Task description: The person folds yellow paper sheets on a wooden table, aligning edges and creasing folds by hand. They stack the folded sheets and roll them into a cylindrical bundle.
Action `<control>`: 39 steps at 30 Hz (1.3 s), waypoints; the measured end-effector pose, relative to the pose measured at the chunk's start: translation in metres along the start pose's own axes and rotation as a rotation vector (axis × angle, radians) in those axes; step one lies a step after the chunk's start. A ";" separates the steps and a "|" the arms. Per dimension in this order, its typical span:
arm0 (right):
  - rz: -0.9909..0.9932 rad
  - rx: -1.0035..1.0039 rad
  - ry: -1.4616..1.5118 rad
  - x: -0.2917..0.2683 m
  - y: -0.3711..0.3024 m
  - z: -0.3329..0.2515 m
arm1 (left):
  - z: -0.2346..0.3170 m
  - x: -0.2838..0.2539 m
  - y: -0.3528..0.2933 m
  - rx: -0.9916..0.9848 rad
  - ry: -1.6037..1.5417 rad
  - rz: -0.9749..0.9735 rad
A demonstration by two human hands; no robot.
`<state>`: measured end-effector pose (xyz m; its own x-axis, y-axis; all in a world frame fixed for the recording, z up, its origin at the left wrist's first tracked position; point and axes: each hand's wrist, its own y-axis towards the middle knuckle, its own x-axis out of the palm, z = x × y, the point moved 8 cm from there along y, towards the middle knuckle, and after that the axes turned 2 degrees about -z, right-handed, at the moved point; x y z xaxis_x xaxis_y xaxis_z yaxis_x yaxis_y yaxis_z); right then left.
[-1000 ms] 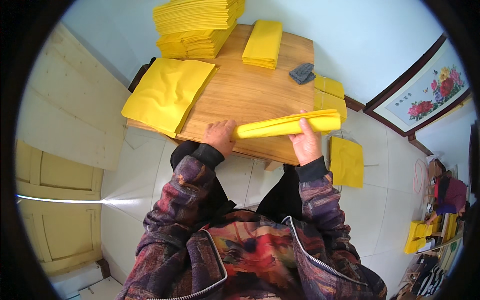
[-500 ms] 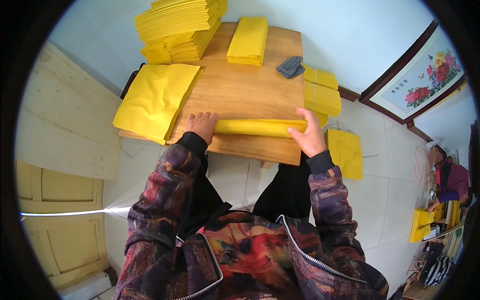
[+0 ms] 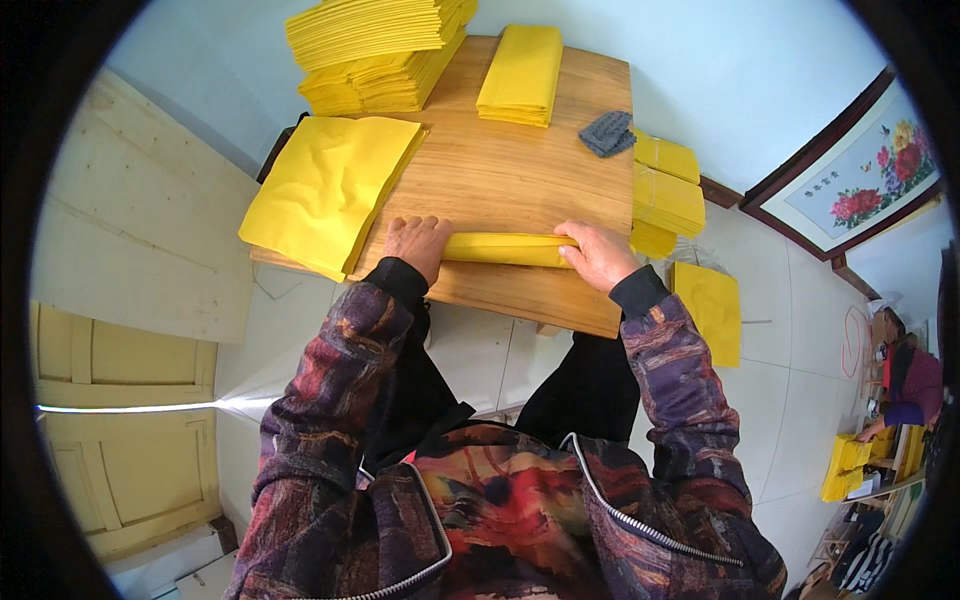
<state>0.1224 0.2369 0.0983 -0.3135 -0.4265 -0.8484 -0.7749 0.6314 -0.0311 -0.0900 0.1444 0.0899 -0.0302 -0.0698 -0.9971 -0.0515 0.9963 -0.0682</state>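
Note:
A folded yellow paper sheet [image 3: 505,249] lies as a narrow strip along the front part of the wooden table [image 3: 490,175]. My left hand [image 3: 420,245] grips its left end with curled fingers. At the other end my right hand [image 3: 598,254] is closed around the strip, thumb toward me. Just left of my left hand lies a stack of flat yellow sheets [image 3: 330,190], its top sheet wrinkled. Parts of the strip under both hands are hidden.
Tall piles of folded yellow paper [image 3: 375,55] stand at the back left, with a smaller folded stack [image 3: 520,75] beside them. A grey knitted item [image 3: 607,134] lies near the right edge. Tied yellow bundles [image 3: 668,195] sit beyond it. Another person [image 3: 912,385] works far right.
My right hand, spread apart around the strip's right end before, has closed on it. The strip looks narrower and flatter. The whole view has shifted slightly.

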 end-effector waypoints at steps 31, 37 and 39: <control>-0.146 0.007 -0.265 0.015 0.043 -0.009 | -0.006 0.010 0.011 0.063 -0.105 -0.278; -0.132 0.014 -0.290 0.019 0.042 -0.006 | 0.028 -0.019 -0.010 0.220 0.068 0.232; -0.128 0.009 -0.300 0.018 0.042 -0.006 | 0.039 -0.014 -0.012 0.269 0.025 0.227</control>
<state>0.0807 0.2517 0.0845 -0.0371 -0.2932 -0.9553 -0.7923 0.5913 -0.1507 -0.0501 0.1350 0.1034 -0.0350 0.1566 -0.9870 0.2239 0.9638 0.1450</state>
